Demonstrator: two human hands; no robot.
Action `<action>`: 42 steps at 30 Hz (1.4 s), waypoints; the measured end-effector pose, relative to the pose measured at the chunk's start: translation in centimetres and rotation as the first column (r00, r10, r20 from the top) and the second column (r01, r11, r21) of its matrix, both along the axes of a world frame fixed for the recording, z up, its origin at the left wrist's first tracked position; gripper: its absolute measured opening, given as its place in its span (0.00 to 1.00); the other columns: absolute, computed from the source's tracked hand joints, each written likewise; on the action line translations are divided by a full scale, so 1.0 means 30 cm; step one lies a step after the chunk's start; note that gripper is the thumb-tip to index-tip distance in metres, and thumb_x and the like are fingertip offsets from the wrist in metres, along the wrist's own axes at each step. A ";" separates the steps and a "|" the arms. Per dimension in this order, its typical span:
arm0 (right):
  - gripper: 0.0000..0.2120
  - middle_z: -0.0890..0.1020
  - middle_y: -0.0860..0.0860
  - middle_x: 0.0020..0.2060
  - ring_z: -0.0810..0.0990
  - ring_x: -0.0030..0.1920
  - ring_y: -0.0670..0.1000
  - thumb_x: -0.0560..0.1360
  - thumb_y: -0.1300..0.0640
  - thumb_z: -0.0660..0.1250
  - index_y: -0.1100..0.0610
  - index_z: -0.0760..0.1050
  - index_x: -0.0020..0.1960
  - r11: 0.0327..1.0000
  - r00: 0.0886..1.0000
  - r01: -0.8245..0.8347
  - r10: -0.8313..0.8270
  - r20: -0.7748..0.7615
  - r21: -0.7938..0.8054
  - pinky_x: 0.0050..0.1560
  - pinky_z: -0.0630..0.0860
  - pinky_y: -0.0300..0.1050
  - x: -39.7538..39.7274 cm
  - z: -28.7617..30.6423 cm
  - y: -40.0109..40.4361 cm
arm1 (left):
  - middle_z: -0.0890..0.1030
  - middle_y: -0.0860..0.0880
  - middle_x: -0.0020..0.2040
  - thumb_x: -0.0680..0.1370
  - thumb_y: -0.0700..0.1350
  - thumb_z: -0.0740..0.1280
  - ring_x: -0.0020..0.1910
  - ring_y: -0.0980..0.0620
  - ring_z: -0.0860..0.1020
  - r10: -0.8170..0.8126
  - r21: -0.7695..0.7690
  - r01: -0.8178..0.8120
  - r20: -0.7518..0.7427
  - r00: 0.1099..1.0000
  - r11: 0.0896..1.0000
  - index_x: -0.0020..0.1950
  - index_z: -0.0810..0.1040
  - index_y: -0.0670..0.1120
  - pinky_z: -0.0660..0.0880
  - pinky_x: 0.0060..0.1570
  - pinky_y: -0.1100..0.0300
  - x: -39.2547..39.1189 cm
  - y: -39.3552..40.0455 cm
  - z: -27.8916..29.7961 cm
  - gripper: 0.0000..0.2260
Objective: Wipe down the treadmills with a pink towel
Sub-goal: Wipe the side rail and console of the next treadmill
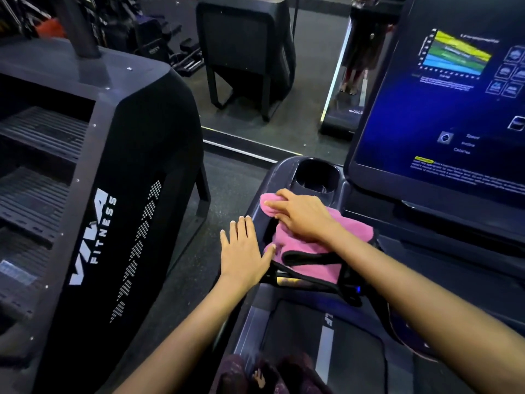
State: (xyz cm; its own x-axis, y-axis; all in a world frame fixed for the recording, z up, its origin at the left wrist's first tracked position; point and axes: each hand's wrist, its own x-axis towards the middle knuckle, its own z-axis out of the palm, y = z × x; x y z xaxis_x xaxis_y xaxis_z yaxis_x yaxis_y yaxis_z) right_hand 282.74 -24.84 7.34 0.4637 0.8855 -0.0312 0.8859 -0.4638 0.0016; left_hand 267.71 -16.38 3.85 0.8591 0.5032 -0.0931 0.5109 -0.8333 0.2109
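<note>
A pink towel (312,248) lies over the left end of the treadmill console (284,172), just below its round cup holder (316,174). My right hand (301,214) presses flat on the towel, fingers stretched toward the towel's far left corner. My left hand (243,248) lies open on the console's left edge beside the towel, its thumb touching the pink cloth. A black strap (309,257) crosses the towel's near edge. The treadmill's lit touchscreen (443,103) rises at the right.
A black VIVA FITNESS stair machine (113,209) stands close on the left, across a narrow strip of dark floor. A mirror (284,66) ahead reflects gym equipment. The treadmill belt (326,336) runs below my arms.
</note>
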 end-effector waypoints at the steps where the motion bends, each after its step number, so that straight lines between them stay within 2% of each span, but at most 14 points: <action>1: 0.14 0.70 0.49 0.62 0.79 0.49 0.59 0.79 0.48 0.56 0.45 0.72 0.63 0.999 0.998 0.043 -0.043 0.037 -0.003 0.42 0.71 0.49 0.009 0.007 0.012 | 0.50 0.42 0.77 0.79 0.60 0.54 0.76 0.44 0.49 0.002 -0.004 -0.002 -0.001 1.000 1.000 0.76 0.45 0.39 0.47 0.73 0.46 0.015 0.006 0.004 0.36; 5: 0.12 0.73 0.53 0.55 0.79 0.46 0.60 0.80 0.50 0.55 0.50 0.74 0.58 0.991 0.989 0.131 -0.132 0.066 0.015 0.38 0.65 0.47 0.027 0.028 0.100 | 0.49 0.41 0.77 0.78 0.56 0.58 0.76 0.44 0.48 0.006 -0.044 -0.005 0.036 0.999 0.999 0.76 0.46 0.38 0.47 0.73 0.46 0.106 0.064 0.009 0.36; 8: 0.15 0.72 0.51 0.61 0.79 0.48 0.60 0.80 0.48 0.55 0.48 0.72 0.63 0.999 0.999 0.043 -0.043 0.012 0.000 0.42 0.70 0.49 0.029 0.028 0.078 | 0.49 0.41 0.77 0.77 0.54 0.61 0.76 0.45 0.48 0.012 -0.165 -0.001 0.065 0.998 0.986 0.76 0.46 0.38 0.47 0.73 0.47 0.152 0.084 0.007 0.37; 10: 0.17 0.70 0.49 0.64 0.79 0.51 0.60 0.79 0.47 0.55 0.45 0.71 0.66 1.000 0.999 -0.006 0.006 -0.040 -0.002 0.46 0.73 0.51 0.033 0.021 0.021 | 0.50 0.42 0.77 0.76 0.54 0.64 0.76 0.45 0.49 0.018 -0.178 -0.005 0.077 0.997 0.984 0.76 0.47 0.39 0.47 0.73 0.47 0.160 0.085 0.000 0.38; 12: 0.16 0.71 0.50 0.62 0.79 0.50 0.60 0.79 0.47 0.55 0.44 0.71 0.65 1.000 1.000 0.011 -0.011 -0.009 0.006 0.46 0.73 0.51 0.037 0.017 -0.003 | 0.51 0.43 0.77 0.75 0.54 0.65 0.76 0.46 0.50 0.032 -0.187 -0.014 0.096 0.995 0.982 0.76 0.47 0.40 0.49 0.73 0.48 0.162 0.087 -0.004 0.39; 19: 0.09 0.76 0.52 0.50 0.79 0.48 0.60 0.78 0.54 0.57 0.48 0.76 0.49 0.980 0.982 0.186 -0.187 0.005 0.070 0.39 0.64 0.46 0.055 0.044 0.166 | 0.54 0.42 0.77 0.77 0.53 0.62 0.76 0.45 0.52 0.045 -0.242 -0.003 0.168 0.985 0.970 0.76 0.50 0.39 0.50 0.73 0.47 0.155 0.094 -0.012 0.35; 22: 0.11 0.75 0.52 0.55 0.78 0.50 0.59 0.79 0.50 0.56 0.47 0.75 0.56 0.997 0.997 0.073 -0.073 -0.005 0.037 0.42 0.69 0.48 0.034 0.030 0.115 | 0.56 0.43 0.76 0.76 0.54 0.62 0.75 0.46 0.54 0.075 -0.271 -0.016 0.206 0.976 0.962 0.75 0.53 0.39 0.52 0.72 0.47 0.154 0.090 -0.020 0.34; 25: 0.15 0.71 0.48 0.64 0.77 0.54 0.57 0.79 0.47 0.57 0.44 0.72 0.65 0.997 0.993 -0.053 0.059 -0.101 0.060 0.49 0.73 0.50 0.009 0.013 0.033 | 0.55 0.43 0.76 0.76 0.55 0.63 0.75 0.46 0.52 0.064 -0.260 -0.011 0.195 0.979 0.965 0.76 0.51 0.39 0.51 0.73 0.47 0.159 0.094 -0.024 0.37; 28: 0.15 0.71 0.49 0.62 0.78 0.50 0.60 0.79 0.47 0.57 0.42 0.72 0.65 0.999 0.998 0.022 -0.021 -0.057 0.022 0.48 0.74 0.52 0.059 0.028 0.046 | 0.53 0.43 0.77 0.75 0.54 0.64 0.76 0.46 0.50 0.042 -0.241 0.000 0.170 0.985 0.971 0.76 0.48 0.38 0.49 0.73 0.48 0.161 0.097 -0.023 0.39; 30: 0.13 0.73 0.51 0.58 0.78 0.48 0.62 0.79 0.48 0.57 0.44 0.74 0.60 0.995 0.995 0.101 -0.101 0.002 0.004 0.46 0.72 0.51 0.101 0.052 0.101 | 0.52 0.42 0.77 0.76 0.54 0.64 0.76 0.46 0.50 0.041 -0.237 0.000 0.170 0.985 0.972 0.76 0.47 0.38 0.49 0.73 0.48 0.159 0.097 -0.020 0.39; 33: 0.07 0.75 0.51 0.52 0.78 0.49 0.60 0.76 0.55 0.60 0.47 0.76 0.47 0.985 0.985 0.172 -0.172 0.034 -0.008 0.42 0.67 0.48 0.146 0.072 0.191 | 0.52 0.42 0.77 0.76 0.55 0.63 0.76 0.46 0.49 0.064 -0.273 -0.009 0.193 0.979 0.962 0.76 0.47 0.37 0.47 0.74 0.50 0.156 0.098 -0.018 0.39; 35: 0.08 0.75 0.51 0.51 0.78 0.50 0.59 0.75 0.57 0.60 0.46 0.76 0.44 0.980 0.980 0.194 -0.192 0.044 -0.043 0.43 0.68 0.47 0.178 0.077 0.233 | 0.51 0.42 0.77 0.77 0.57 0.62 0.76 0.47 0.48 0.077 -0.298 -0.011 0.213 0.974 0.955 0.76 0.46 0.38 0.46 0.74 0.51 0.149 0.096 -0.016 0.39; 38: 0.10 0.75 0.50 0.55 0.78 0.52 0.58 0.77 0.53 0.59 0.44 0.77 0.53 0.991 0.993 0.093 -0.085 0.085 -0.100 0.45 0.70 0.48 0.216 0.080 0.235 | 0.51 0.42 0.77 0.77 0.57 0.62 0.76 0.47 0.48 0.107 -0.351 -0.008 0.263 0.959 0.936 0.76 0.46 0.38 0.45 0.74 0.51 0.141 0.095 -0.006 0.39; 42: 0.18 0.71 0.48 0.65 0.76 0.54 0.57 0.77 0.43 0.58 0.45 0.72 0.64 0.989 0.989 -0.045 0.064 0.130 -0.141 0.46 0.72 0.49 0.173 0.053 0.164 | 0.50 0.42 0.77 0.77 0.57 0.63 0.76 0.47 0.47 0.098 -0.373 0.007 0.263 0.960 0.928 0.76 0.45 0.38 0.44 0.74 0.50 0.147 0.094 0.002 0.40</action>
